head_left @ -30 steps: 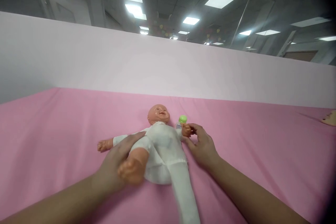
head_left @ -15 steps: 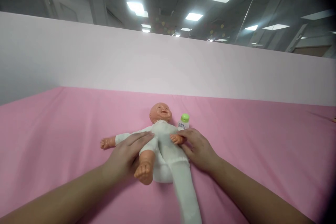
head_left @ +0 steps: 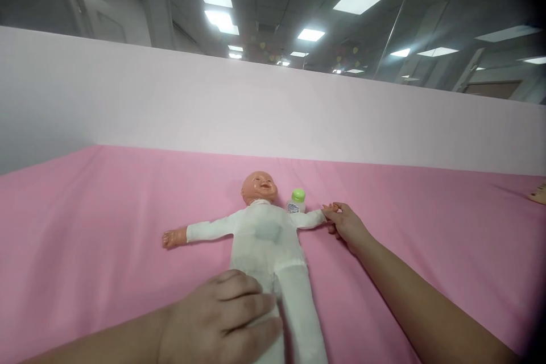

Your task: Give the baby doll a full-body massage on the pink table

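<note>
A baby doll (head_left: 268,247) with a white cloth body lies on its back on the pink sheet, head toward the far wall and legs toward me. My left hand (head_left: 228,318) is laid over its leg on the left side, fingers curved around the cloth; the thumb and the foot are hidden. With my right hand (head_left: 347,224) I pinch the doll's small plastic hand, the arm stretched out to the side. Its other arm (head_left: 211,230) lies outstretched to the left, untouched. Beside the doll's head stands a small clear bottle (head_left: 296,201) with a green cap.
Pink sheet (head_left: 106,199) covers the surface. A pale low wall (head_left: 256,108) runs along the back, with a reflective glass pane (head_left: 277,23) above it. Part of a beige object (head_left: 538,194) shows at the right edge.
The doll's bent leg has come down straight toward me under my left hand. My right hand has drawn the doll's arm from its body out to the right.
</note>
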Demonstrator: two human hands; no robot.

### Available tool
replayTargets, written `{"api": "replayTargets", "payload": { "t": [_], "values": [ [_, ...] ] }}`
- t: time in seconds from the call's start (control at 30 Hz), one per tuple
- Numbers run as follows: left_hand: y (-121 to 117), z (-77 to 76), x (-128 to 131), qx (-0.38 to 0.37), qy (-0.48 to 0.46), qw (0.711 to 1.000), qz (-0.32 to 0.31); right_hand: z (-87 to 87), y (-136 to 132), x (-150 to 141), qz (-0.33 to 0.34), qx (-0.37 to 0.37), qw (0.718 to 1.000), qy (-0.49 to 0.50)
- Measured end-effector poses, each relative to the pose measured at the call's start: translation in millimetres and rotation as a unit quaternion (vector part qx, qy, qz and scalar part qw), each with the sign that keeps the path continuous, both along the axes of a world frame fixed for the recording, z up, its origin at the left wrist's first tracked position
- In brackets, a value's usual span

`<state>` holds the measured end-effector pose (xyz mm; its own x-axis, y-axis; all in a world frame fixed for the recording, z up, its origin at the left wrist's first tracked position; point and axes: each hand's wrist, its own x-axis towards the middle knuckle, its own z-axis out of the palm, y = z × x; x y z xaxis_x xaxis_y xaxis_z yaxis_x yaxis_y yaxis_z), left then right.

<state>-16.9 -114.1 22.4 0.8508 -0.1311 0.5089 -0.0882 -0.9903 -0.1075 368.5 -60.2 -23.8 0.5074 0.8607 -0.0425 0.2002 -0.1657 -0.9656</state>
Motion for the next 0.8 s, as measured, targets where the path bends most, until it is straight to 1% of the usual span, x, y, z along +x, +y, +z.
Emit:
{"api": "replayTargets", "payload": {
  "t": [0.1, 0.17, 0.2, 0.27, 0.33, 0.4, 0.43, 0.47, 0.57, 0.6, 0.63, 0.7, 0.77, 0.8],
  "values": [
    [3.5, -8.6, -1.1, -0.022, -0.03, 0.999, 0.023, 0.8, -0.8, 0.7, 0.0, -0.002, 1.0, -0.004],
    [10.4, -15.8, -4.1, -0.043, -0.08, 0.994, 0.066, -0.1, -2.4, -1.9, -0.004, 0.017, 1.0, -0.016],
    [15.2, -18.7, -6.0, -0.049, -0.109, 0.989, 0.093, -0.4, -3.8, -4.8, -0.003, 0.04, 0.999, -0.03],
    [26.5, -21.7, -9.8, -0.06, -0.143, 0.977, 0.148, 0.8, -9.3, -15.2, 0.009, 0.108, 0.992, -0.067],
    [37.9, -20.1, -12.6, -0.085, -0.139, 0.965, 0.206, 5.6, -19.1, -31.9, 0.042, 0.172, 0.979, -0.105],
    [46.9, -15.7, -13.6, -0.126, -0.115, 0.952, 0.255, 13.2, -32.7, -52.2, 0.099, 0.189, 0.966, -0.146],
    [50.2, -13.3, -13.4, -0.142, -0.103, 0.946, 0.271, 17.4, -40.0, -62.2, 0.132, 0.194, 0.955, -0.18],
    [52.5, -11.3, -12.9, -0.152, -0.096, 0.943, 0.281, 21.4, -47.0, -71.5, 0.175, 0.202, 0.937, -0.224],
    [55.5, -8.4, -10.4, -0.156, -0.096, 0.941, 0.285, 29.9, -61.8, -90.6, 0.288, 0.247, 0.862, -0.335],
    [55.6, -8.3, -9.8, -0.155, -0.099, 0.941, 0.284, 31.4, -64.1, -93.8, 0.312, 0.26, 0.843, -0.353],
    [55.4, -8.4, -9.3, -0.156, -0.101, 0.941, 0.282, 32.4, -65.2, -95.5, 0.329, 0.267, 0.83, -0.362],
    [54.5, -8.6, -9.1, -0.154, -0.108, 0.944, 0.271, 33.2, -65.0, -95.6, 0.341, 0.268, 0.825, -0.363],
    [53.0, -8.8, -9.5, -0.144, -0.123, 0.949, 0.252, 32.8, -63.0, -92.6, 0.333, 0.254, 0.838, -0.35],
    [51.9, -9.1, -9.8, -0.137, -0.132, 0.951, 0.243, 32.3, -61.5, -90.1, 0.321, 0.242, 0.852, -0.336]
  ]
}}
